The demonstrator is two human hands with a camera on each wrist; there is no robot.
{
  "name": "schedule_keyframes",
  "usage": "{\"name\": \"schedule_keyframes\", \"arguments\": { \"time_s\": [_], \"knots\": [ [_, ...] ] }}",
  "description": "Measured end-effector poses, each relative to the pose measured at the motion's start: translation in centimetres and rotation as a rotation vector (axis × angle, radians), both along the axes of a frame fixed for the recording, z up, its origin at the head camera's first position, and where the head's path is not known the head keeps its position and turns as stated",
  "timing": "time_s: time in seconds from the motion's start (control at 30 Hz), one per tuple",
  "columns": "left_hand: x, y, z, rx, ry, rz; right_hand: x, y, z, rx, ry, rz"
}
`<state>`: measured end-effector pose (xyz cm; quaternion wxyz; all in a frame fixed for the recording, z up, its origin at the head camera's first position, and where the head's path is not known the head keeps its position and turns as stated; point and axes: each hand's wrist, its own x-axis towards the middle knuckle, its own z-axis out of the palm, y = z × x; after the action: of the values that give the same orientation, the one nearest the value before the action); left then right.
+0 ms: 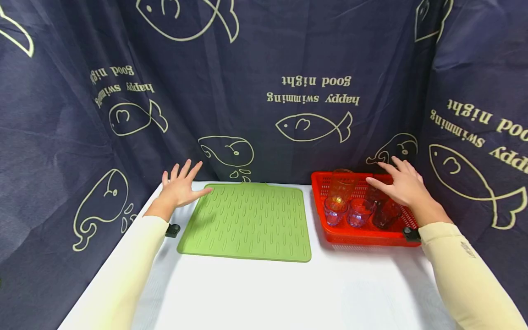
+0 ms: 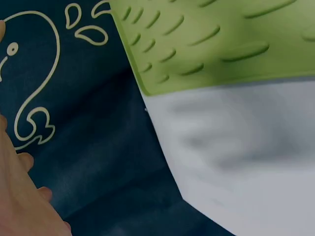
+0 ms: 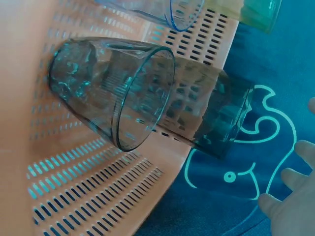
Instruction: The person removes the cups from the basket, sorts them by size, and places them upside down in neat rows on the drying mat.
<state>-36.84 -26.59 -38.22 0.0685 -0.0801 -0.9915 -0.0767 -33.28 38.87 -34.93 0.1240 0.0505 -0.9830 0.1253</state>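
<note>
My left hand (image 1: 179,190) is held with fingers spread over the left edge of a green ridged drying mat (image 1: 251,220), holding nothing. My right hand (image 1: 404,185), also spread and holding nothing, hovers over the back right of a red plastic basket (image 1: 367,237). Several drinking glasses stand in this basket. A tall amber glass (image 1: 341,185) is at the back left, with two purplish glasses (image 1: 335,211) in front of it. A dark glass (image 1: 387,215) stands at the front right; in the right wrist view a smoky glass (image 3: 88,88) overlaps another dark glass (image 3: 226,118) behind it.
The mat and basket lie side by side on a white table (image 1: 264,293). A dark blue curtain (image 1: 255,91) with fish drawings hangs behind the table and along both sides. A small black camera (image 1: 172,230) is worn at the left wrist, another (image 1: 411,234) at the right.
</note>
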Motion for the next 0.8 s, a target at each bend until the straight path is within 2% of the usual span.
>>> {"name": "schedule_keyframes", "arguments": {
  "time_s": [0.3, 0.57, 0.8],
  "knots": [
    [0.4, 0.8, -1.3, 0.038, 0.042, -0.033, 0.8, -0.2, -0.7, -0.056, 0.029, 0.039],
    [1.5, 2.3, -2.4, 0.074, 0.072, -0.084, 1.7, -0.3, -1.5, -0.104, 0.03, 0.057],
    [2.8, 4.2, -3.4, 0.146, 0.071, -0.126, 2.5, -0.3, -2.3, -0.176, 0.1, 0.102]
  ]
}}
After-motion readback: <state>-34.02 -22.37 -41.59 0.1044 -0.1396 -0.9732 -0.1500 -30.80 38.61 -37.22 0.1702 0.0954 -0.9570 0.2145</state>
